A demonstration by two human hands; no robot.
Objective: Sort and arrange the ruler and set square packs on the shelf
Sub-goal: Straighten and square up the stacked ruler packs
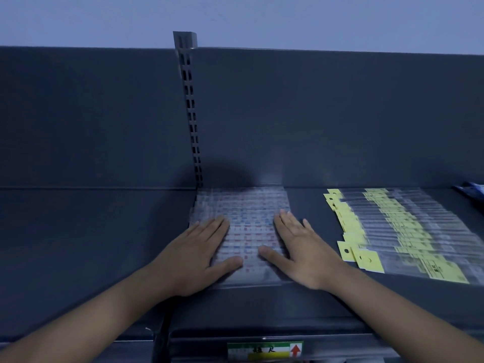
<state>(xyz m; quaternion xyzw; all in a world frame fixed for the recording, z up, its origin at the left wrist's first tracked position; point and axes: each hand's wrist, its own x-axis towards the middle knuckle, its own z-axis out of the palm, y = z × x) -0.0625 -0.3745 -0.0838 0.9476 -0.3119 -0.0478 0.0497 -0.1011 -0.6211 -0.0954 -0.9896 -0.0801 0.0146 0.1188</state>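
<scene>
A spread of clear packs with red and blue print point(246, 213) lies on the dark shelf point(91, 231), reaching back to the rear panel. My left hand point(195, 254) rests flat on the spread's left side with straight fingers. On its right side my right hand point(301, 251) presses flat, fingers spread. To the right, a second row of clear packs with yellow header cards point(392, 231) lies fanned out and overlapping.
A slotted upright post point(191, 111) rises from the shelf just behind the left pack group. A blue and white item point(471, 189) pokes in at the far right edge. A price label with a red arrow point(265, 351) sits on the shelf's front rail.
</scene>
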